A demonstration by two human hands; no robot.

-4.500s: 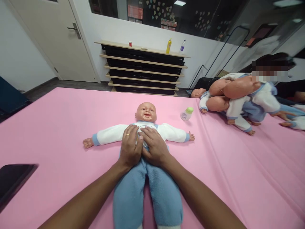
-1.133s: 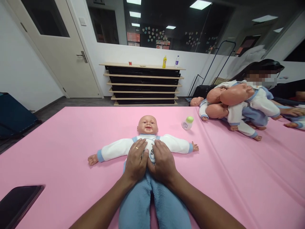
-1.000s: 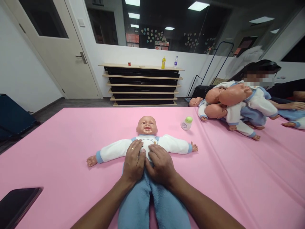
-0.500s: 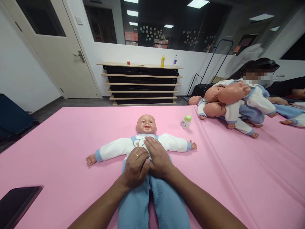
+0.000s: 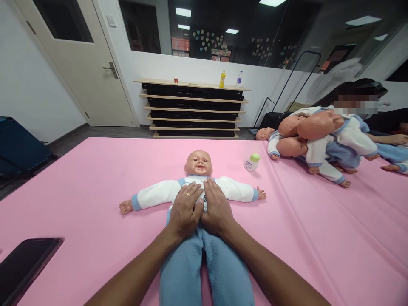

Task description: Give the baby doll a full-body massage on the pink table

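Note:
A baby doll (image 5: 198, 163) lies on its back on the pink table cover (image 5: 105, 170), head away from me and arms spread wide. It wears a white top with light blue cuffs and fuzzy blue trousers. My left hand (image 5: 186, 211), with a gold ring on one finger, rests flat on the doll's chest and belly. Beside it, my right hand (image 5: 217, 207) lies flat on the same front, fingers stretched toward the doll's neck. The thumbs nearly meet in the middle. Both palms are hidden against the clothing, and part of the printed picture on the top shows between them.
A small bottle with a green cap (image 5: 252, 162) stands right of the doll's head. More dolls (image 5: 318, 140) are heaped at the right, near another person. A phone (image 5: 27, 265) lies at the near left. Stacked boards (image 5: 194, 102) stand against the wall.
My left hand has gone from curled to flat, its fingers sliding up the doll's chest beside the right hand. The right hand has shifted slightly. The whole view has moved a little.

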